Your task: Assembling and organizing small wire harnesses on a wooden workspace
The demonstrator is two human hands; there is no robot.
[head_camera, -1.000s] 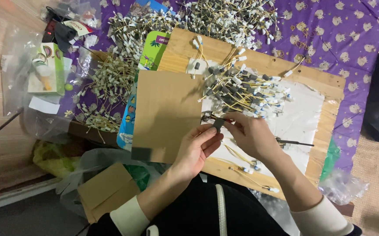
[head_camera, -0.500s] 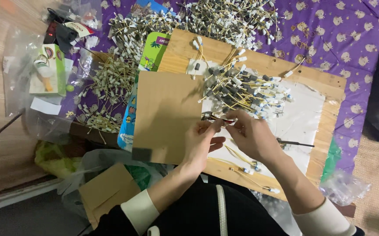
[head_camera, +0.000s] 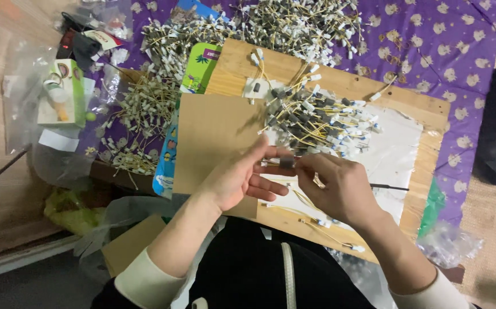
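Note:
My left hand [head_camera: 241,177] and my right hand [head_camera: 339,186] meet over a wooden board [head_camera: 414,109]. Together they pinch one small wire piece with a dark sleeve [head_camera: 286,163] between the fingertips. Just beyond them lies a pile of similar yellow-wired pieces with white and dark ends [head_camera: 316,117]. A brown cardboard sheet [head_camera: 213,137] lies under my left hand. A few loose wires [head_camera: 311,220] rest on the board near my right wrist.
Larger heaps of the same wire pieces [head_camera: 294,23] cover a purple patterned cloth [head_camera: 448,46] at the back and left [head_camera: 139,114]. A green box in a plastic bag [head_camera: 62,91] sits at far left. A thin black tool [head_camera: 388,187] lies on white plastic.
My hands have stayed over the board; the fingers have shifted slightly around the small wire piece. Nothing else has moved.

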